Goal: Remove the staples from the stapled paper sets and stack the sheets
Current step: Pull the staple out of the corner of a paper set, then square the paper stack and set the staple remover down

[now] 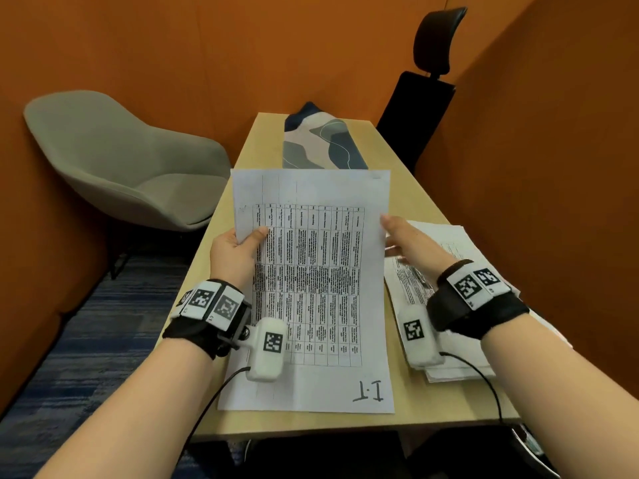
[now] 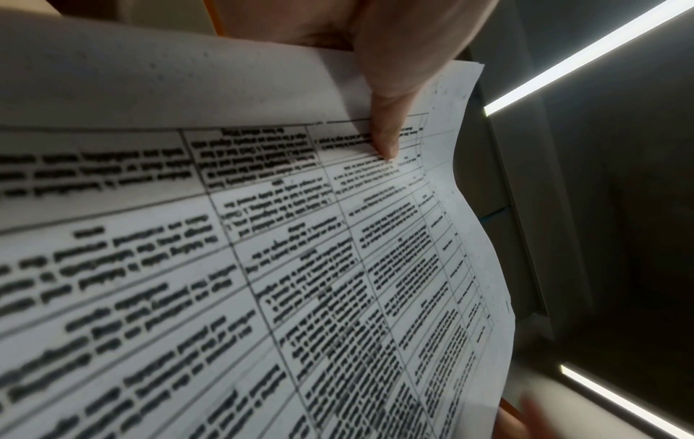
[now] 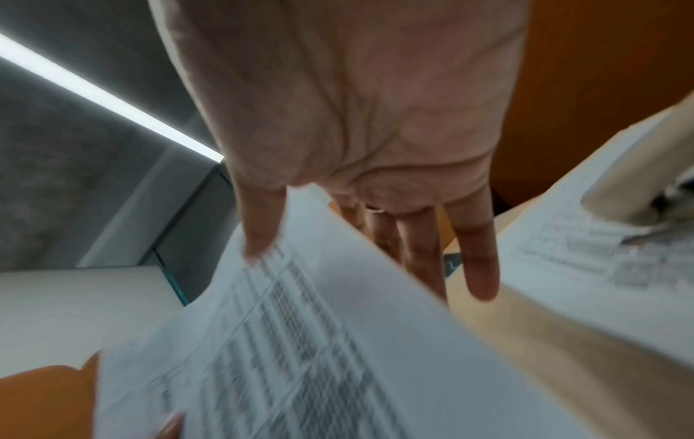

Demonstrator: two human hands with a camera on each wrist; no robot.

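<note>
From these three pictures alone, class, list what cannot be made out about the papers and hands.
- Staple: none can be made out on the held sheets; head view too small, left wrist view blurred.
- Printed table text: unreadable in every view.
- Left hand fingers: behind the paper in the head view.
- Right hand grip: motion blur in the right wrist view; thumb at the sheet edge, contact uncertain.
- Paper pile: partly covered by the right wrist.

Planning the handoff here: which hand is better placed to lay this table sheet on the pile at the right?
Probably the right hand: it pinches the sheet's right edge directly beside the pile. The left hand grips the far, left edge.
</note>
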